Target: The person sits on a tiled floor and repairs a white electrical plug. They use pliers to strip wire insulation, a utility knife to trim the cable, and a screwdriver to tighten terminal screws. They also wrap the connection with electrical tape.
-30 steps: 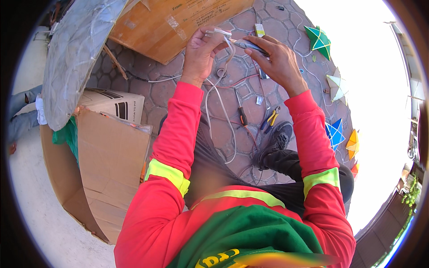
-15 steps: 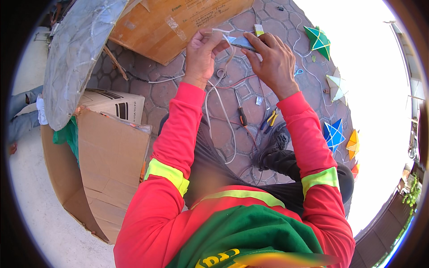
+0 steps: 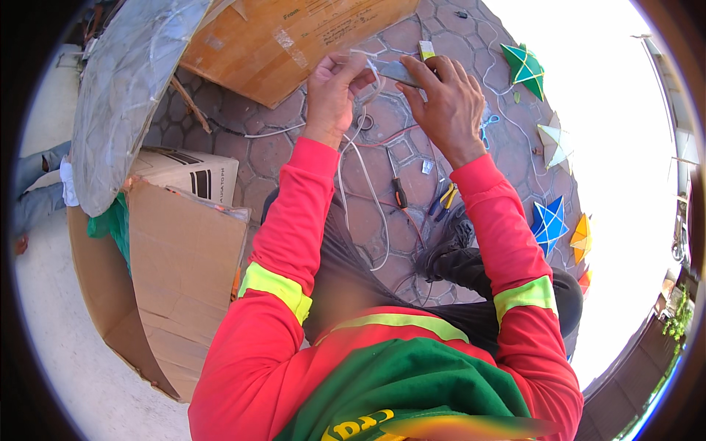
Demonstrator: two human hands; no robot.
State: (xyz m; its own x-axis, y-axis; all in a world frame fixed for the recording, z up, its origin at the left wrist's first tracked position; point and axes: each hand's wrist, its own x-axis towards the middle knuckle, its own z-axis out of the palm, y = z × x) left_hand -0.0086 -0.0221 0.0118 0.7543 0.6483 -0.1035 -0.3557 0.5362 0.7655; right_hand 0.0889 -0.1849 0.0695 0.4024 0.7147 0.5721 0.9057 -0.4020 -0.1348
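Head view: red sleeves [image 3: 294, 202] are stretched forward, and beyond them the cord [image 3: 363, 170] is pinched between the thumb and fingers of the left hand [image 3: 332, 103], its slack hung below. A grey tool [image 3: 401, 73] is grasped by the right hand [image 3: 450, 106], its tip held near the left fingertips (whether the cord is touched cannot be told). The step in hand is judged to be work on the cord with that tool; a firm pinch, with fingertips clear of the tip, would be called for. On the paving [image 3: 272, 154] farther down, a screwdriver [image 3: 398, 191], pliers [image 3: 448, 194] and scissors [image 3: 486, 128] are laid; beyond, a green star [image 3: 524, 67] and a box [image 3: 294, 51] are seen.
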